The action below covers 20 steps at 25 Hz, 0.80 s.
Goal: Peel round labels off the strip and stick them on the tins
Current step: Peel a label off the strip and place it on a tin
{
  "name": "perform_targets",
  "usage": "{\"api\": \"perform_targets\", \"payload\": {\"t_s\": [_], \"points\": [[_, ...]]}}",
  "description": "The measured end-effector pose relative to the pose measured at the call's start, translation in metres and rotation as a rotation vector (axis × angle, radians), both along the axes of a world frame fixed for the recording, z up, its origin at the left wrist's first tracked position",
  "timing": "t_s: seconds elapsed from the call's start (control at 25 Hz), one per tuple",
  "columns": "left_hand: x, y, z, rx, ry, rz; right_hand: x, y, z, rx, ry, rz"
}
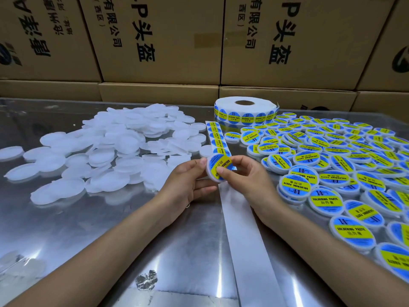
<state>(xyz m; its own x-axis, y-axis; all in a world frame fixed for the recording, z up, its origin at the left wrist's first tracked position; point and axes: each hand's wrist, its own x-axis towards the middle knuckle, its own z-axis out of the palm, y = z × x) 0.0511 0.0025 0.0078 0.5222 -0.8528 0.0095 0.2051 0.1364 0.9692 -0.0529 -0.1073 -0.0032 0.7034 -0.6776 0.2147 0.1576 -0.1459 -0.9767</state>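
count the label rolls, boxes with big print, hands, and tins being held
label rolls: 1
boxes with big print: 4 (far left, mid left, mid right, far right)
hands: 2 (left hand, right hand)
held tin: 1
total: 8

On the surface (93, 229), bare tins (106, 147) are heaped at the left and labelled tins (332, 165) spread at the right. Between them runs the strip (241, 218), from the roll (244, 111) at the back toward the near edge. Boxes (159, 41) stand behind.
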Motion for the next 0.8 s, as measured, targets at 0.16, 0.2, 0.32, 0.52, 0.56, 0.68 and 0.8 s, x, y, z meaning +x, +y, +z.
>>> {"api": "perform_targets", "payload": {"t_s": [0.16,0.2,0.32,0.52,0.56,0.68,0.8], "points": [[0.0,-0.001,0.002,-0.014,0.049,0.004,0.002,0.004,-0.003,-0.07,0.021,-0.076],[0.0,0.0,0.002,-0.015,0.054,0.001,0.002,0.006,-0.003,-0.078,0.021,-0.075],[-0.002,0.0,0.003,-0.037,0.072,-0.021,0.001,0.008,-0.001,-0.091,0.017,-0.06],[-0.007,-0.001,0.005,-0.071,0.084,-0.075,0.003,0.008,0.002,-0.044,0.01,-0.037],[-0.01,-0.001,0.004,-0.062,0.091,-0.094,0.003,0.009,0.002,-0.069,0.012,-0.013],[-0.012,-0.001,0.002,-0.027,0.17,-0.192,0.002,0.009,0.002,-0.128,0.012,0.061],[-0.013,0.003,0.008,-0.012,0.218,-0.309,0.001,0.006,0.006,-0.108,0.071,-0.051]]}}
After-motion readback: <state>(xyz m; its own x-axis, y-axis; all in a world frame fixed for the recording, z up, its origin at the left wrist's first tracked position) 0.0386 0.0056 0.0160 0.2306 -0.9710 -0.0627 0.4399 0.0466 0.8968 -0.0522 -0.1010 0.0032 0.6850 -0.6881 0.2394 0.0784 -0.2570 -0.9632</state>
